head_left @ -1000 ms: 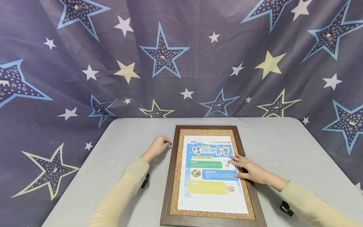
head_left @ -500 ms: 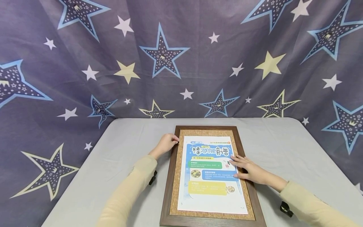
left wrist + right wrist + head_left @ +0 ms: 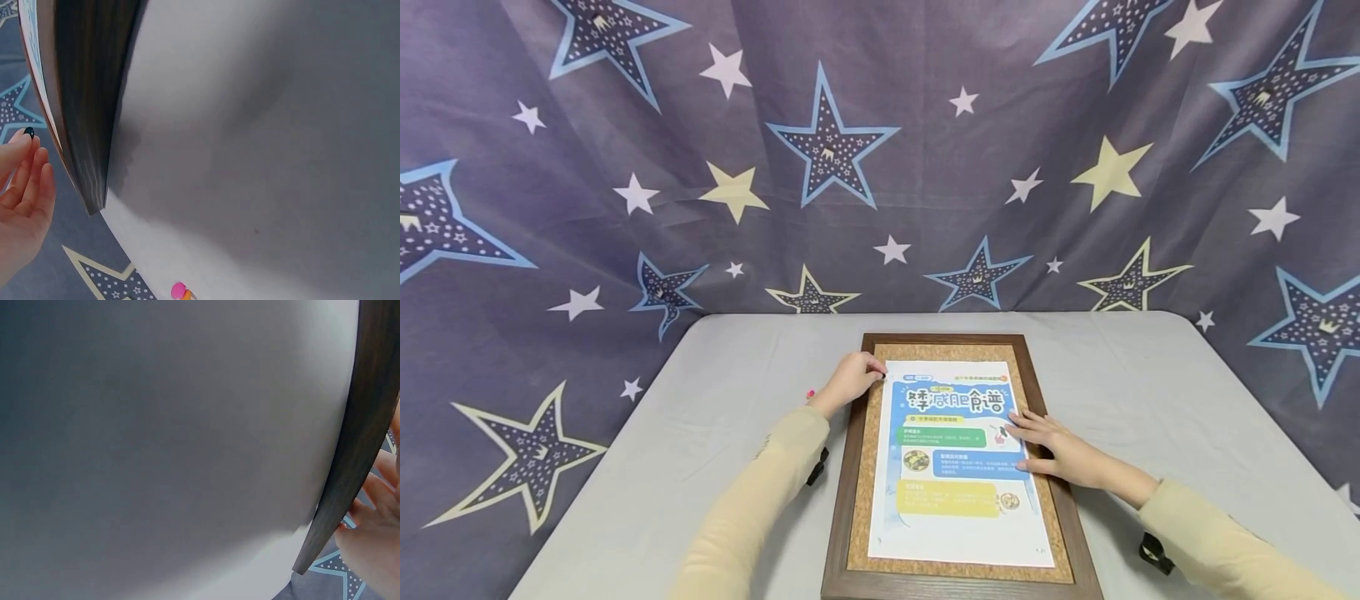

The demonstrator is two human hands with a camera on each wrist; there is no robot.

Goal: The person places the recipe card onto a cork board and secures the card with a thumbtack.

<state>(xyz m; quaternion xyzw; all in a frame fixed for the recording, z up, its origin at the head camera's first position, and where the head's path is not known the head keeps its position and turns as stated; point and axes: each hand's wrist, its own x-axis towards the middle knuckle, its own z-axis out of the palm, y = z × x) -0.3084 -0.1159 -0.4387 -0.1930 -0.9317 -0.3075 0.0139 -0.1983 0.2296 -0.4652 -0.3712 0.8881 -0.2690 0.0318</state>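
A printed paper poster [image 3: 958,536] with coloured text blocks lies on a wood-framed cork board [image 3: 951,350]. At the poster's upper left corner, my left hand [image 3: 850,377] pinches a small black pushpin [image 3: 29,132] between thumb and fingertips. Its point is hidden, so I cannot tell whether it touches the paper. My right hand [image 3: 1063,450] rests on the poster's right edge, fingers spread and fairly straight. In the right wrist view, part of that hand shows beyond the dark frame edge [image 3: 350,450].
Left of the board, a pink pushpin [image 3: 179,290] and something orange beside it lie on the grey-covered table [image 3: 760,350], partly hidden by my left arm in the head view. A star-patterned curtain [image 3: 917,175] hangs behind the table.
My left hand has moved right, from beside the frame over to the poster's upper left corner, carrying the black pushpin. The pink pushpin has come into sight. My right hand stays put.
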